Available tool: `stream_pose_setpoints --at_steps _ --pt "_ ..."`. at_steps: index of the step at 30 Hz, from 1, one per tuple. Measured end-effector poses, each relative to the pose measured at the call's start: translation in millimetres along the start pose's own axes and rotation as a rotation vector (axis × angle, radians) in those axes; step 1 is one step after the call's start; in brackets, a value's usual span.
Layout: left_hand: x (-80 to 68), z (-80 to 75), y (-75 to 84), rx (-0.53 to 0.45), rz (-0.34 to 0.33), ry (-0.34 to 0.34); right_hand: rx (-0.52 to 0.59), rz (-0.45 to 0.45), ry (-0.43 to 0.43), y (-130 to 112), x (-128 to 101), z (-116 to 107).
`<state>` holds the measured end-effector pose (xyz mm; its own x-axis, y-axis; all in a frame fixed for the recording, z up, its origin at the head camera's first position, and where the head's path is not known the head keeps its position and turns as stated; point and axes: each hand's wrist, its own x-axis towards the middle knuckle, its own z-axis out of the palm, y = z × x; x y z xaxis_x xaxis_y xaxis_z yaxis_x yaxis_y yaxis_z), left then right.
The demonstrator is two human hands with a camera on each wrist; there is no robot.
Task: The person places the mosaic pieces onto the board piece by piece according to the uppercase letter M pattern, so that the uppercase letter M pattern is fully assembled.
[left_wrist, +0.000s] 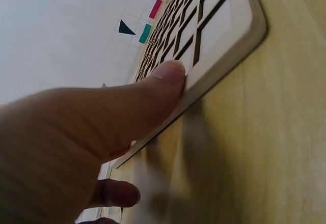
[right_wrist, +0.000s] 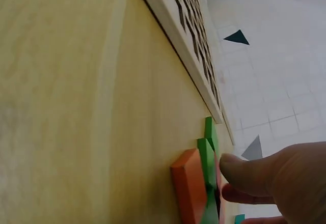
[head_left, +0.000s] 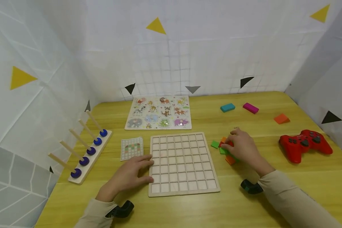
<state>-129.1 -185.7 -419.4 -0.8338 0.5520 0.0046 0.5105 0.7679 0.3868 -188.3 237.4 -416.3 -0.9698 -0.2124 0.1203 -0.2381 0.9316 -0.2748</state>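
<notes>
A wooden grid board (head_left: 184,193) with square compartments lies flat on the table. My left hand (head_left: 129,173) rests at its left edge, the thumb (left_wrist: 170,74) touching the frame and the other fingers spread. To the right of the board is a small heap of green, red and orange tiles. My right hand (head_left: 241,146) is over this heap, its fingers bent loosely and partly hiding it. A green tile (head_left: 215,144) lies at the heap's left, an orange tile (right_wrist: 189,186) at its near side. The right thumb (right_wrist: 239,170) is close against the tiles; no tile shows lifted.
A patterned card (head_left: 132,148) lies left of the board, beside a peg stand (head_left: 109,134) with blue rings. Behind is an animal puzzle (head_left: 158,112). Blue (head_left: 227,107), magenta (head_left: 250,108) and orange (head_left: 281,118) blocks lie at back right, a red game controller (head_left: 305,144) at right.
</notes>
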Motion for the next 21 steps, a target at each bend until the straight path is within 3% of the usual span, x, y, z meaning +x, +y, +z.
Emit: stream_pose_setpoints --at_steps 8,16,21 --pt "-0.9 4.8 -3.3 -0.051 0.008 0.001 -0.044 0.018 0.059 -5.5 -0.2 7.1" --pt "-2.0 7.3 -6.2 -0.093 0.000 -0.025 -0.031 0.002 -0.009 -8.7 0.7 0.8" --pt "-2.7 6.9 -7.1 -0.099 -0.002 -0.025 -0.032 0.050 0.020 -9.5 0.2 -0.3"
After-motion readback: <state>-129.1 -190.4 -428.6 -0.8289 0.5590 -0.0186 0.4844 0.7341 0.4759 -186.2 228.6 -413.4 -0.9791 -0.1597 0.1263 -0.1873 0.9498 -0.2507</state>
